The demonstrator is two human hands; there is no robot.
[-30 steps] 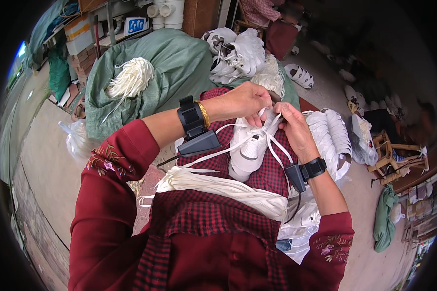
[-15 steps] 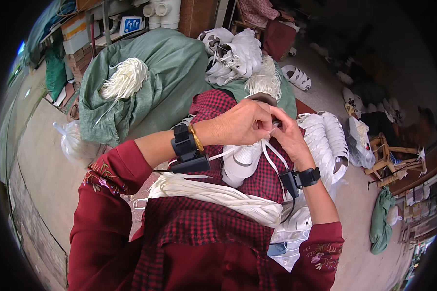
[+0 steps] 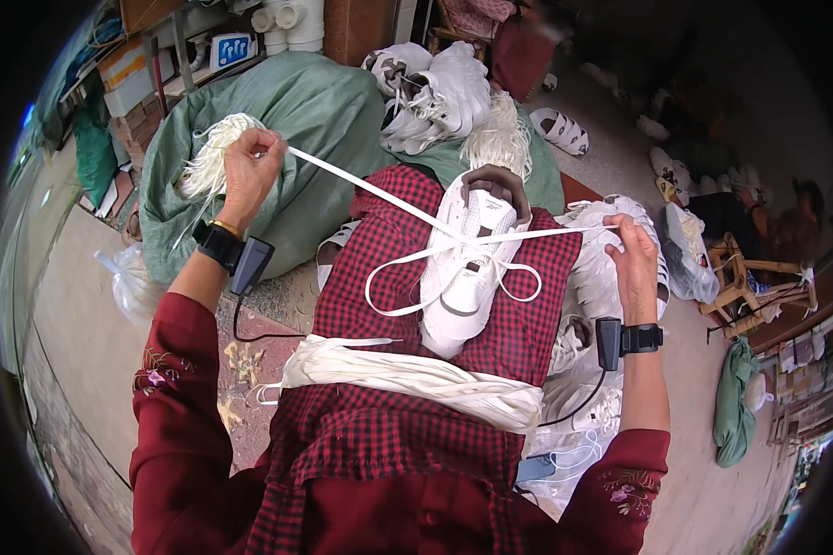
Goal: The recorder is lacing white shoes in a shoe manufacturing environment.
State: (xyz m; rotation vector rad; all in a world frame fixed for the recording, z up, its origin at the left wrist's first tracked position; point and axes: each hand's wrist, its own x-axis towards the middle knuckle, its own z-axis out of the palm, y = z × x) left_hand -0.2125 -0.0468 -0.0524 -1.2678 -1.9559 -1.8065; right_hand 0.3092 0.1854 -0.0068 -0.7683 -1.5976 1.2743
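A white sneaker (image 3: pixel 463 310) with a brown-grey collar lies on my lap over a red and black checked cloth (image 3: pixel 342 310), its toe toward me. A flat white shoelace (image 3: pixel 370 191) runs through its upper. Up at the left, my left hand (image 3: pixel 253 165) pinches one lace end and draws it taut. My right hand (image 3: pixel 634 245) grips the other end out at the right, fingertips pressed together. Two slack loops of lace hang on either side of the shoe's front. Across my lap nearer me rests a bundle of white laces (image 3: pixel 416 381).
A green sack (image 3: pixel 315 102) carries another pile of white laces (image 3: pixel 215 153) at the left. White sneakers (image 3: pixel 444 92) are heaped beyond my knees, and more shoes (image 3: pixel 602 268) are stacked at my right. A wooden stool (image 3: pixel 736 282) stands farther right.
My hands have parted from close together over the shoe, the left going far left and the right going right. The lace ends are now stretched out, and the shoe shows fully.
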